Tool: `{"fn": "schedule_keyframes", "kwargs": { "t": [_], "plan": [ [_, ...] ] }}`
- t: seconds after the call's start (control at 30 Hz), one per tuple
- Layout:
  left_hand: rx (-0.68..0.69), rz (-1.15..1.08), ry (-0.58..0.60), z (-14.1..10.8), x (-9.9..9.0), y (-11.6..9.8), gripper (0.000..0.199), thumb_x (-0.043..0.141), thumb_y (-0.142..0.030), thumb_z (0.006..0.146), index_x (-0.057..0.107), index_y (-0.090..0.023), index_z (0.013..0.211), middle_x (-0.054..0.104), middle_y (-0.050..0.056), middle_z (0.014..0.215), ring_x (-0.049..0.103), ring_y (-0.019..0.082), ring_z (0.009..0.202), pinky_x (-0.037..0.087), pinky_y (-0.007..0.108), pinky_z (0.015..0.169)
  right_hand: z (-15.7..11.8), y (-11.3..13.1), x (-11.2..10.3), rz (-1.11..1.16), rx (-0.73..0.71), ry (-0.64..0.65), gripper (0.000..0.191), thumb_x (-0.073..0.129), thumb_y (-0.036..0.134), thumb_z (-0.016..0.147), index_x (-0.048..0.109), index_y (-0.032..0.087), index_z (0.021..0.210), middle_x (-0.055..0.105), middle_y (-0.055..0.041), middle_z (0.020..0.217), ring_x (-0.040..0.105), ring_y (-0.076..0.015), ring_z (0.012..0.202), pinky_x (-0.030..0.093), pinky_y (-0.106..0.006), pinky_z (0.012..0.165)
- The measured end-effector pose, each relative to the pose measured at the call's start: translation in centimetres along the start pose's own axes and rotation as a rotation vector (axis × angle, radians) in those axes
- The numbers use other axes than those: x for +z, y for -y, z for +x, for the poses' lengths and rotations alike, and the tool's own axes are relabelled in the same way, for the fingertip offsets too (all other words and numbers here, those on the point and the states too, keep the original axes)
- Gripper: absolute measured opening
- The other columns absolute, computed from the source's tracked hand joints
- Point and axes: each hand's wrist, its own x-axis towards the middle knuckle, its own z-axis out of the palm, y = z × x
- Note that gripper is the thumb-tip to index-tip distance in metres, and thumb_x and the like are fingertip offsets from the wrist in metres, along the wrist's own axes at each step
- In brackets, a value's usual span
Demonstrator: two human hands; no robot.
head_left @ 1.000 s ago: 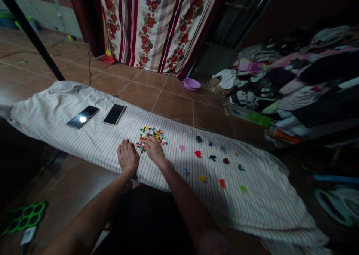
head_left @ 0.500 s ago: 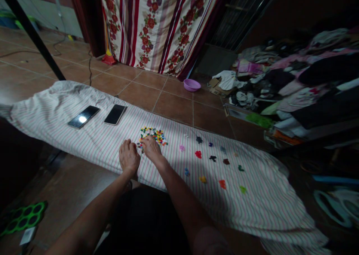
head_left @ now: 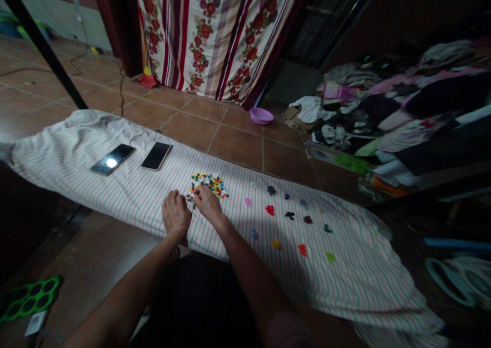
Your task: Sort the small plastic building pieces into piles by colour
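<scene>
A mixed heap of small coloured pieces (head_left: 218, 184) lies on a striped cloth (head_left: 226, 235). My right hand (head_left: 207, 201) is at the heap's near left side, fingers pinched together over it; whatever they grip is too small to name. Just left of the heap, my left hand (head_left: 176, 212) rests on the cloth with its fingers bent, and their tips are hard to see. To the right lie small single-colour groups, among them red pieces (head_left: 270, 210), yellow pieces (head_left: 276, 244), orange pieces (head_left: 303, 250) and light green pieces (head_left: 330, 257).
Two phones, one with a glare spot (head_left: 113, 159) and one dark (head_left: 156, 156), lie left on the cloth. Beyond the cloth's far edge, a purple basin (head_left: 261, 116) stands on the tiled floor. Clothes (head_left: 345, 90) are piled at the right. A black pole (head_left: 46, 46) slants at the upper left.
The fingers of my right hand have shifted slightly at the heap's near left side. My left hand stays in nearly the same place. The whole view has moved a little.
</scene>
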Motion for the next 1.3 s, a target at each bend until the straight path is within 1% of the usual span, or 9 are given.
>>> {"fn": "schedule_keyframes", "kwargs": {
  "t": [0.07,0.2,0.33,0.6,0.73,0.87,0.93,1.1,1.3],
  "plan": [
    [0.009,0.0,-0.008,0.0,0.0,0.1,0.029,0.037,-0.023,0.09,0.064,-0.016,0.1,0.057,0.018,0.129,0.043,0.03,0.131,0.034,0.052,0.105,-0.1,-0.2,0.0,0.013,0.002,-0.016,0.016,0.049,0.014,0.089,0.061,0.021,0.097,0.064,-0.0029,0.097,0.057,-0.0155,0.091,0.044,-0.025,0.083],
    [0.029,0.028,-0.03,-0.1,0.1,0.2,0.026,0.04,-0.022,0.089,0.063,-0.017,0.1,0.058,0.015,0.127,0.045,0.029,0.129,0.036,0.05,0.104,-0.5,-0.6,-0.3,0.024,0.013,-0.038,0.021,0.047,0.016,0.09,0.061,0.024,0.104,0.065,-0.0028,0.102,0.058,-0.0157,0.096,0.044,-0.026,0.085],
    [0.048,0.056,-0.034,-0.1,0.1,0.3,0.024,0.041,-0.022,0.088,0.062,-0.018,0.099,0.059,0.015,0.125,0.046,0.03,0.127,0.037,0.049,0.103,-1.0,-1.1,-0.7,0.005,0.034,-0.056,0.021,0.044,0.02,0.093,0.063,0.023,0.102,0.064,-0.0035,0.102,0.058,-0.0159,0.098,0.044,-0.026,0.087],
    [0.045,0.052,0.026,-0.1,-0.1,0.2,0.027,0.041,-0.021,0.087,0.061,-0.015,0.102,0.056,0.018,0.128,0.043,0.032,0.129,0.034,0.052,0.105,-2.2,-3.2,-1.9,0.02,0.082,-0.116,0.022,0.042,0.029,0.097,0.064,0.024,0.098,0.065,-0.0025,0.096,0.059,-0.0154,0.093,0.043,-0.025,0.085],
    [0.039,0.05,0.02,0.0,-0.4,0.0,0.026,0.04,-0.023,0.087,0.061,-0.016,0.1,0.057,0.017,0.126,0.044,0.031,0.128,0.035,0.051,0.105,-2.8,-4.7,-2.6,0.018,0.105,-0.157,0.021,0.043,0.028,0.096,0.064,0.023,0.097,0.066,-0.0025,0.094,0.06,-0.0153,0.093,0.044,-0.024,0.085],
    [0.018,0.055,0.063,0.0,-0.5,-0.2,0.027,0.043,-0.021,0.085,0.061,-0.014,0.104,0.054,0.018,0.13,0.041,0.031,0.13,0.033,0.05,0.107,-3.3,-6.3,-3.2,0.023,0.16,-0.194,0.019,0.047,0.027,0.093,0.066,0.023,0.098,0.066,-0.0032,0.095,0.061,-0.0152,0.09,0.044,-0.025,0.085],
    [0.01,0.076,0.073,0.0,-0.6,-0.3,0.028,0.043,-0.021,0.086,0.062,-0.014,0.105,0.054,0.018,0.13,0.041,0.031,0.13,0.032,0.049,0.107,-3.7,-7.1,-3.5,0.021,0.186,-0.221,0.019,0.049,0.025,0.092,0.066,0.022,0.098,0.066,-0.0036,0.096,0.061,-0.015,0.089,0.045,-0.025,0.085],
    [0.008,0.155,0.067,0.0,-0.6,-0.5,0.029,0.04,-0.023,0.089,0.063,-0.013,0.103,0.056,0.017,0.129,0.045,0.03,0.128,0.035,0.047,0.105,-4.6,-8.6,-4.3,0.014,0.205,-0.294,0.02,0.049,0.021,0.09,0.067,0.021,0.098,0.066,-0.0043,0.096,0.062,-0.015,0.09,0.046,-0.025,0.086],
    [0.02,0.165,0.042,0.0,-0.6,-0.5,0.029,0.04,-0.023,0.09,0.063,-0.013,0.104,0.057,0.018,0.128,0.046,0.03,0.127,0.036,0.047,0.104,-5.5,-10.0,-5.3,0.01,0.248,-0.356,0.023,0.049,0.016,0.087,0.069,0.023,0.098,0.066,-0.004,0.096,0.062,-0.0153,0.086,0.048,-0.026,0.085]
  ]
}}
